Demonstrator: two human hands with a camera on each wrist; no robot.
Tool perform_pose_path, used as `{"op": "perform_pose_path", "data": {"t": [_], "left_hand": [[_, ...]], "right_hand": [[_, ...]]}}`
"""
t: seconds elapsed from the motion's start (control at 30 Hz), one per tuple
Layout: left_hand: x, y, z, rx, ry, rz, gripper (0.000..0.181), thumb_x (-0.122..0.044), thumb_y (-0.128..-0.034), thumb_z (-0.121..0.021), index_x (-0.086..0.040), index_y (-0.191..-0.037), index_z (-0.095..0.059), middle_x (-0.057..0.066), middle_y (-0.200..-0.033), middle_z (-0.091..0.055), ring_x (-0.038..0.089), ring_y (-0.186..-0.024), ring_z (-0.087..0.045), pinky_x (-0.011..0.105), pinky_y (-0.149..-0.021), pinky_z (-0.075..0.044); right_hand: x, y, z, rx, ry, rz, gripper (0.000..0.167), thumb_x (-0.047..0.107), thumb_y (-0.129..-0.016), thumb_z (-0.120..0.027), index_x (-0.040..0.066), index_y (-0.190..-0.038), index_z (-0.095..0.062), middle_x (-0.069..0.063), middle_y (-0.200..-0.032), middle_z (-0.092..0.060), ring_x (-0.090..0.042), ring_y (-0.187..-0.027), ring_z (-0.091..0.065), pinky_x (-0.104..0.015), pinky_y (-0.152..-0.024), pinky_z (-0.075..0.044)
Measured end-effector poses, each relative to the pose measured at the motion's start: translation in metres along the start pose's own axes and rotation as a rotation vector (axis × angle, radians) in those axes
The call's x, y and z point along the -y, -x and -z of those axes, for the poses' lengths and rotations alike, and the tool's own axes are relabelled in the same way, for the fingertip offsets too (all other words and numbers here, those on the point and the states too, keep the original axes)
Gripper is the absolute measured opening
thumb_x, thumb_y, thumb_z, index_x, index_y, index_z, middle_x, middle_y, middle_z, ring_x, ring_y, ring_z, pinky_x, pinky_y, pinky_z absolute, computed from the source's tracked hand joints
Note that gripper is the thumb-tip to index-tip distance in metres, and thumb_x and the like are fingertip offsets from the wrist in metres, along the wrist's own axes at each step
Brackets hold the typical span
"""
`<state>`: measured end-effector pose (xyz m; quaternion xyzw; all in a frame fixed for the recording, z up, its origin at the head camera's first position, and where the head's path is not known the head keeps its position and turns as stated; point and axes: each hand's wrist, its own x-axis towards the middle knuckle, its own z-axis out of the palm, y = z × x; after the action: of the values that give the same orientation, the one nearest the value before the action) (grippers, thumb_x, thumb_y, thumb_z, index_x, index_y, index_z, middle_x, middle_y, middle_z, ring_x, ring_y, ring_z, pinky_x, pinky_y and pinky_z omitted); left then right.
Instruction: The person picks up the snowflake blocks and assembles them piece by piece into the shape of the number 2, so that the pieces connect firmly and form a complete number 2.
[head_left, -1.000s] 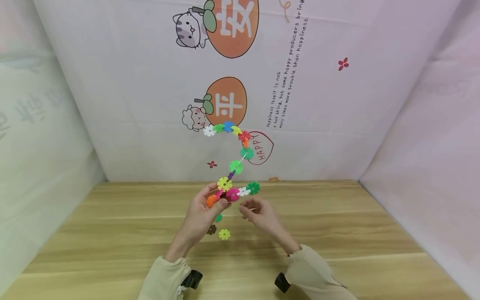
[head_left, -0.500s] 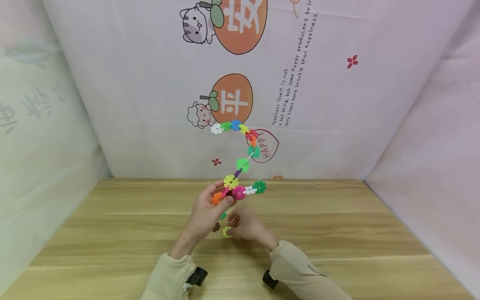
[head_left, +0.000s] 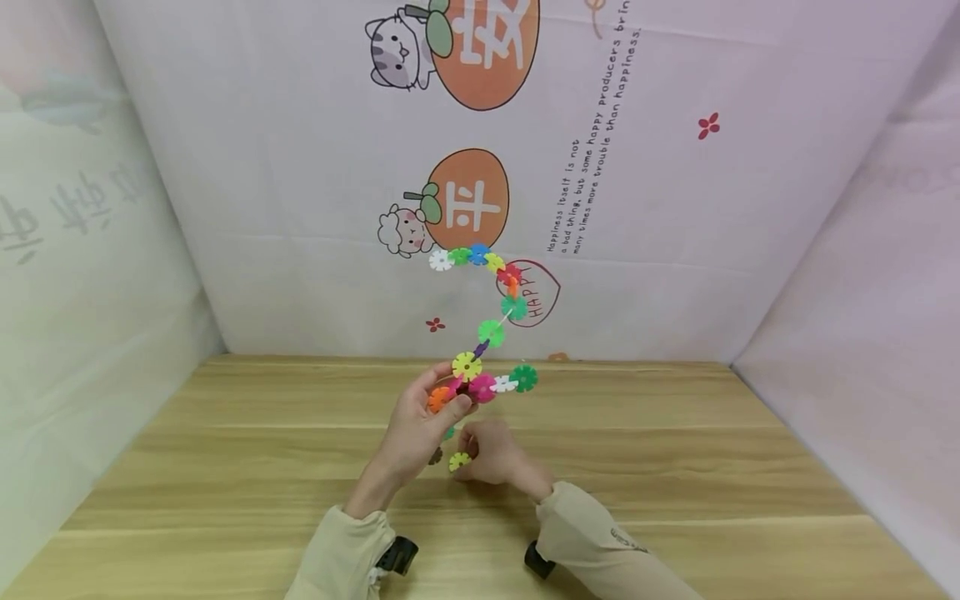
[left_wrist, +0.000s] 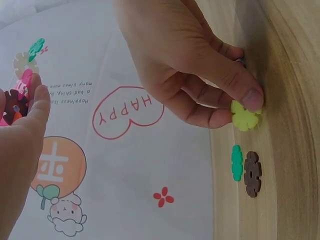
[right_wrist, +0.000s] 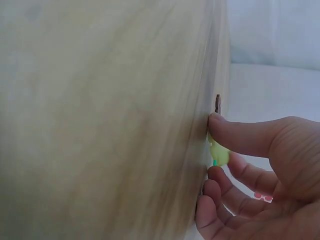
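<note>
My left hand (head_left: 412,425) holds up a curved chain of colourful plastic snowflake discs (head_left: 491,334), gripping it near its lower end between thumb and fingers. A short branch of pink, white and green discs (head_left: 524,378) sticks out to the right. Below, at the tabletop, my right hand (head_left: 497,452) pinches a loose yellow snowflake disc (left_wrist: 245,117) between thumb and finger. The right wrist view shows that yellow disc (right_wrist: 219,152) tipped up off the wood. Beside it lie a brown disc (left_wrist: 252,175) and a green disc (left_wrist: 237,163).
A wooden table (head_left: 300,500) spans the front. White cloth with printed cartoons and lettering (head_left: 622,167) hangs behind it and at both sides. Black straps (head_left: 539,560) sit by both sleeves.
My right hand has moved left and down from beside the chain to the yellow disc and taken hold of it. The left hand still holds the chain; the whole view has shifted slightly.
</note>
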<state>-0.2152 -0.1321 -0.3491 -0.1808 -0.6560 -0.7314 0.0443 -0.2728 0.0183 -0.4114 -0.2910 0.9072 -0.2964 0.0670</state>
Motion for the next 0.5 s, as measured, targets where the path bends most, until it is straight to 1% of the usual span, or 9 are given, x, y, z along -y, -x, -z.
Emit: {"op": "perform_pose_path", "data": {"t": [0.1,0.13,0.27,0.4,0.5], "left_hand": [[0.0011,-0.0002,-0.0003,0.006,0.001,0.004,0.042,-0.004,-0.0966,-0.055,-0.003,-0.137,-0.044,0.018,-0.134,-0.045,0.035,-0.108,-0.062,0.033,-0.088,-0.051],[0.0016,-0.0003,-0.0003,0.007,-0.001,0.004,0.042,-0.004,-0.0965,-0.055,-0.003,-0.137,-0.044,0.017,-0.134,-0.045,0.034,-0.107,-0.063,0.033,-0.088,-0.051],[0.0031,0.0001,-0.0004,-0.004,-0.025,0.013,0.043,-0.005,-0.096,-0.056,-0.004,-0.138,-0.045,0.016,-0.134,-0.046,0.029,-0.105,-0.064,0.025,-0.081,-0.053],[0.0043,0.0003,-0.0011,-0.031,-0.06,0.028,0.044,-0.007,-0.0952,-0.059,-0.005,-0.137,-0.046,0.014,-0.134,-0.048,0.023,-0.105,-0.062,0.021,-0.077,-0.052],[0.0051,0.0,-0.0016,-0.041,-0.081,0.038,0.044,-0.007,-0.0949,-0.059,-0.005,-0.137,-0.047,0.013,-0.133,-0.049,0.019,-0.1,-0.058,0.019,-0.07,-0.049]], "right_hand": [[-0.0006,0.0009,-0.0009,-0.017,-0.004,0.009,0.03,0.014,-0.072,-0.085,0.008,-0.079,-0.057,0.002,-0.069,-0.053,-0.012,-0.065,-0.045,-0.024,-0.058,-0.039],[-0.001,0.0012,-0.0012,-0.025,-0.004,0.011,0.03,0.014,-0.072,-0.085,0.008,-0.079,-0.056,0.001,-0.068,-0.053,-0.012,-0.064,-0.045,-0.024,-0.058,-0.039],[-0.0027,0.0025,-0.0009,-0.042,-0.026,0.008,0.027,0.007,-0.073,-0.082,0.007,-0.08,-0.056,-0.001,-0.071,-0.056,-0.012,-0.065,-0.048,-0.024,-0.059,-0.041],[-0.0044,0.0058,0.003,-0.066,-0.087,0.031,0.022,-0.003,-0.076,-0.076,0.005,-0.082,-0.056,-0.004,-0.077,-0.059,-0.013,-0.067,-0.051,-0.025,-0.059,-0.046],[-0.0048,0.0099,0.007,-0.095,-0.147,0.071,0.02,-0.007,-0.077,-0.073,0.003,-0.082,-0.056,-0.004,-0.072,-0.057,-0.011,-0.062,-0.049,-0.023,-0.055,-0.045]]}}
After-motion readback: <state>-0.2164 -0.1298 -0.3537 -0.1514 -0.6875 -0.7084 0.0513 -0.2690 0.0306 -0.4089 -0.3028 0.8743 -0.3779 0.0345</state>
